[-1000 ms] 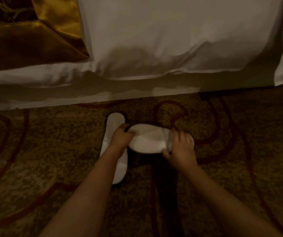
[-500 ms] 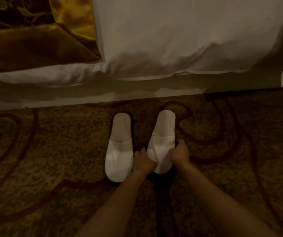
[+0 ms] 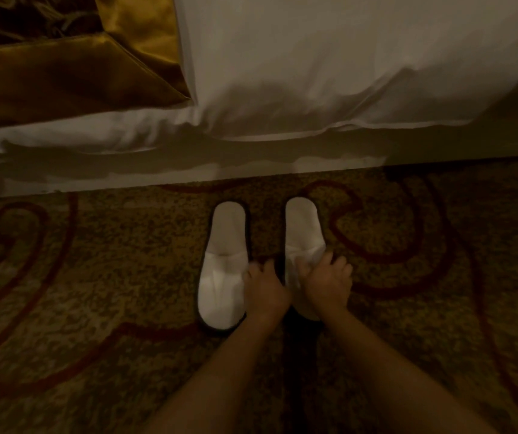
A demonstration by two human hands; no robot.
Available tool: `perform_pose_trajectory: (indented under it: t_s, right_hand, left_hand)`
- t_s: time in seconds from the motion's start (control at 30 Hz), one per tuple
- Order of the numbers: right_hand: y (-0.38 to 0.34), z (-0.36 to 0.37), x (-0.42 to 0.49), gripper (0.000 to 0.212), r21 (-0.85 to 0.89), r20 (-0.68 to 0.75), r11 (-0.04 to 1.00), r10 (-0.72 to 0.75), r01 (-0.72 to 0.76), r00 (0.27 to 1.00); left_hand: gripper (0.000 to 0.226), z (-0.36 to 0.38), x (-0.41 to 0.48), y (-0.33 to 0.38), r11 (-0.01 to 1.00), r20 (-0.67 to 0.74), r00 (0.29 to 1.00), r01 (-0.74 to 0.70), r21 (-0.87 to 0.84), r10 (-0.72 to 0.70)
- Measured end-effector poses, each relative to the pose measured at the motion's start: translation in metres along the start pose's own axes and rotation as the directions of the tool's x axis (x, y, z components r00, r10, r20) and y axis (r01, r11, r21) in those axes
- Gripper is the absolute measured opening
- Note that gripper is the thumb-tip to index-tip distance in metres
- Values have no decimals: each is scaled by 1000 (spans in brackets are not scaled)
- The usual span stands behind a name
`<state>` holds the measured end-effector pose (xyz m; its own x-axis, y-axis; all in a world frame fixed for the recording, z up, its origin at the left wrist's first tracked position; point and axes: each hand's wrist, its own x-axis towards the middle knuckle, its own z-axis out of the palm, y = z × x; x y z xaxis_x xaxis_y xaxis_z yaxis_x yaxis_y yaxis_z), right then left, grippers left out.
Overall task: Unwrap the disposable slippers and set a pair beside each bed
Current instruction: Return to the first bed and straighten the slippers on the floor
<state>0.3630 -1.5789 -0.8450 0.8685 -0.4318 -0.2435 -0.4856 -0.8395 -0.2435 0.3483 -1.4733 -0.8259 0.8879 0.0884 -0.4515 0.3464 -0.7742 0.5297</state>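
Two white disposable slippers lie side by side on the carpet, toes toward me and heels toward the bed (image 3: 188, 170). The left slipper (image 3: 223, 277) lies free. My right hand (image 3: 326, 283) lies on the toe part of the right slipper (image 3: 303, 227), fingers spread over its right edge and thumb on the upper. My left hand (image 3: 265, 286) hovers in the gap between the two slippers, blurred, fingers loosely bent and holding nothing. It touches or nearly touches the left slipper's inner edge. No wrapper is in view.
White bedding (image 3: 314, 73) hangs over the bed's side just beyond the slippers, with a gold satin runner (image 3: 63, 73) at the upper left. Patterned brown carpet with dark red swirls (image 3: 63, 292) spreads to both sides.
The right slipper was turned from lying crosswise to parallel with the left one and set on the carpet. My left hand has let go of it and my right hand's grip has loosened.
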Motion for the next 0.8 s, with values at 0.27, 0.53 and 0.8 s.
perform_pose_trajectory:
  t_s: [0.27,0.53,0.8]
  right_hand:
    - [0,14,-9,107,-191,165,968,-133,164,977]
    - [5,13,-12,104,-162,160,968,-164,190,973]
    - [5,14,-11,104,-170,149,965,-174,198,973]
  left_hand:
    - [92,-31,16,-51,922,-8,984,168,349,-176]
    - [86,-23,15,-50,931,-92,977,209,300,-190]
    - [87,-21,17,-53,930,-89,980,199,308,-180]
